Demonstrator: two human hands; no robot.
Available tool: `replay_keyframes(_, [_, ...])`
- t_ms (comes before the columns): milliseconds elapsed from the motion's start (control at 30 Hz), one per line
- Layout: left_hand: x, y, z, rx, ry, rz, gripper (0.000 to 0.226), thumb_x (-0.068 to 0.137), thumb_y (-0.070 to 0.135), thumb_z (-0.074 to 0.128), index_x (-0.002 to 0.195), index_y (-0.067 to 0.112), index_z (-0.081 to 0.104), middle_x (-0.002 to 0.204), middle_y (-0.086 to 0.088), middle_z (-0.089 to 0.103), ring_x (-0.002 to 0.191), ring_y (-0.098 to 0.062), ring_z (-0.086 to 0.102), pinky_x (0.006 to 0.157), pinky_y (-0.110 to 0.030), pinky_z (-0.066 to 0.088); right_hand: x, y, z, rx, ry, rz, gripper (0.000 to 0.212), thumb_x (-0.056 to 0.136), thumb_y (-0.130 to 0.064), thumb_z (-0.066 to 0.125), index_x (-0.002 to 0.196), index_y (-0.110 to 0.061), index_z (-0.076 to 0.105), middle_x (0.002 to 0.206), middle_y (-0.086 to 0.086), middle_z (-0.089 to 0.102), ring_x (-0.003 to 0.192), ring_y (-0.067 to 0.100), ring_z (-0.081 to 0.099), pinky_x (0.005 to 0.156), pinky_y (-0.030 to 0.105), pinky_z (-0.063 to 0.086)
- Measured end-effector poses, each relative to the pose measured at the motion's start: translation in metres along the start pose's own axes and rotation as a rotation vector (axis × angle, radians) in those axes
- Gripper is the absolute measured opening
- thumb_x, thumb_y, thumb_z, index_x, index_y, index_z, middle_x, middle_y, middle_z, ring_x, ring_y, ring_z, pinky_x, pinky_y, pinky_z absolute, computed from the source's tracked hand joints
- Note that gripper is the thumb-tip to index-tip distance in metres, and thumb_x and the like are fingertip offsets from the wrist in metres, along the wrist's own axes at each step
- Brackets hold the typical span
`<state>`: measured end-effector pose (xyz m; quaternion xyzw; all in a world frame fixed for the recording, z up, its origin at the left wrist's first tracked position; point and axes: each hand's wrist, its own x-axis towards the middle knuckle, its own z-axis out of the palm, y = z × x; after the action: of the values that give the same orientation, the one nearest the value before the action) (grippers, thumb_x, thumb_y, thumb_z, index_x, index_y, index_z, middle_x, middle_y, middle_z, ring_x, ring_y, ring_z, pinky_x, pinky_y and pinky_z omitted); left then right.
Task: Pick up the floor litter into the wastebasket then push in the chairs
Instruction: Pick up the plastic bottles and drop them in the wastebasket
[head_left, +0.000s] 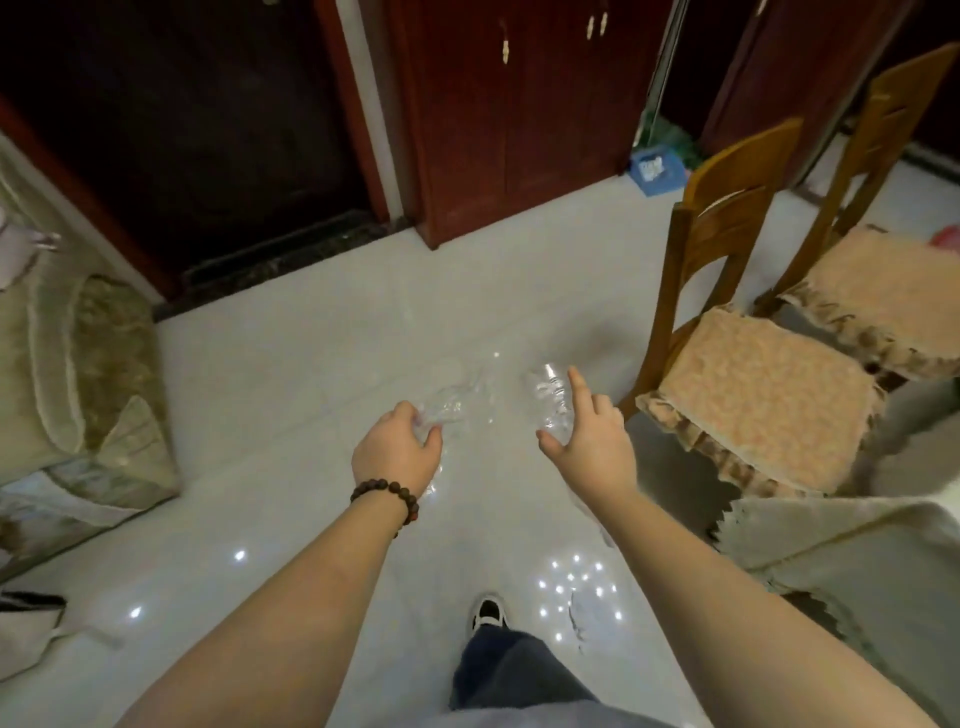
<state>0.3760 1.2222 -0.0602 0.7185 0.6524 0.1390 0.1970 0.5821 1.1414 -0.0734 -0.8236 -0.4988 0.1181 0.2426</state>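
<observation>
Sofa: at the far left, under a green-beige patterned cover, standing on the pale tiled floor.
Dark doorway: behind the sofa, top left, with a red-brown wooden cabinet just to its right.
Left hand: held out over the floor, a beaded bracelet on the wrist; the fingers curl round a crumpled clear plastic bottle and grip it — the bottle sticks out up and to the right of the knuckles.
Right hand: beside the left one and apart from it, holding a second clear plastic bottle between thumb and curled fingers, the forefinger stretched straight along the bottle's side.
Shoe: a black-and-white one below the hands, with a dark trouser leg behind it; bright light spots glint on the tiles just to its right.
Blue box: on the floor by the cabinet's right corner, well beyond the hands.
Near chair: wooden, with a peach frilled cushion, standing just right of the right hand, pulled out from the table.
Far chair: the same make, behind and to the right of the near one.
Tablecloth: a pale cloth with a jagged edge — it hangs at the lower right, near the near chair's seat.
</observation>
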Motion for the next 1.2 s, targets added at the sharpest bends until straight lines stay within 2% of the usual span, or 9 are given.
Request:
replay_keyframes(167, [0.123, 0.049, 0.000, -0.003, -0.009, 0.071, 0.024, 0.087, 0.040, 0.058, 0.098, 0.019, 0.057, 0.093, -0.004, 0.064, 0.089, -0.030, 0.061, 0.068, -0.031, 0.042, 0.120, -0.011, -0.014, -0.015, 0.052, 0.043, 0.084, 0.081, -0.049, 0.062, 0.146, -0.033, 0.010, 0.126, 0.008, 0.049, 0.108, 0.027, 0.049, 0.086, 0.041, 0.051])
replay_keyframes(400, [0.296, 0.107, 0.032, 0.005, -0.064, 0.179, 0.026, 0.089, 0.041, 0.056, 0.100, 0.018, 0.056, 0.094, -0.004, 0.064, 0.086, -0.028, 0.060, 0.066, -0.030, 0.043, 0.280, -0.008, 0.001, 0.045, 0.090, 0.155, 0.083, 0.080, -0.040, 0.065, 0.147, -0.023, 0.018, 0.124, 0.012, 0.047, 0.111, 0.032, 0.047, 0.087, 0.039, 0.044])
replay_keyframes(533, [0.417, 0.144, 0.056, 0.011, -0.099, 0.255, 0.027, 0.090, 0.040, 0.055, 0.102, 0.016, 0.056, 0.093, -0.005, 0.063, 0.082, -0.026, 0.059, 0.064, -0.029, 0.041, 0.389, -0.004, 0.026, 0.058, 0.110, 0.215, 0.084, 0.079, -0.038, 0.066, 0.147, -0.024, 0.017, 0.117, 0.012, 0.048, 0.108, 0.033, 0.047, 0.082, 0.040, 0.043])
replay_keyframes(733, [0.608, 0.226, 0.075, 0.063, -0.168, 0.341, 0.028, 0.089, 0.042, 0.055, 0.104, 0.018, 0.055, 0.098, -0.006, 0.063, 0.089, -0.029, 0.060, 0.069, -0.033, 0.046, 0.567, 0.005, 0.018, 0.081, 0.185, 0.355, 0.088, 0.078, -0.039, 0.067, 0.148, -0.027, 0.014, 0.121, 0.014, 0.048, 0.110, 0.035, 0.048, 0.088, 0.044, 0.043])
replay_keyframes(967, [0.748, 0.368, 0.118, 0.048, -0.256, 0.511, 0.028, 0.089, 0.039, 0.056, 0.104, 0.016, 0.057, 0.098, -0.007, 0.063, 0.088, -0.030, 0.060, 0.065, -0.030, 0.039, 0.704, 0.057, -0.028, 0.047, 0.343, 0.517, 0.087, 0.078, -0.038, 0.066, 0.148, -0.027, 0.015, 0.121, 0.014, 0.049, 0.106, 0.035, 0.049, 0.087, 0.043, 0.044])
replay_keyframes(1200, [0.845, 0.519, 0.230, 0.011, -0.347, 0.624, 0.028, 0.088, 0.038, 0.058, 0.103, 0.014, 0.059, 0.094, -0.007, 0.066, 0.083, -0.026, 0.060, 0.064, -0.027, 0.037, 0.836, 0.173, -0.056, 0.088, 0.445, 0.686, 0.085, 0.080, -0.037, 0.066, 0.148, -0.026, 0.016, 0.134, 0.014, 0.044, 0.120, 0.033, 0.042, 0.090, 0.040, 0.041])
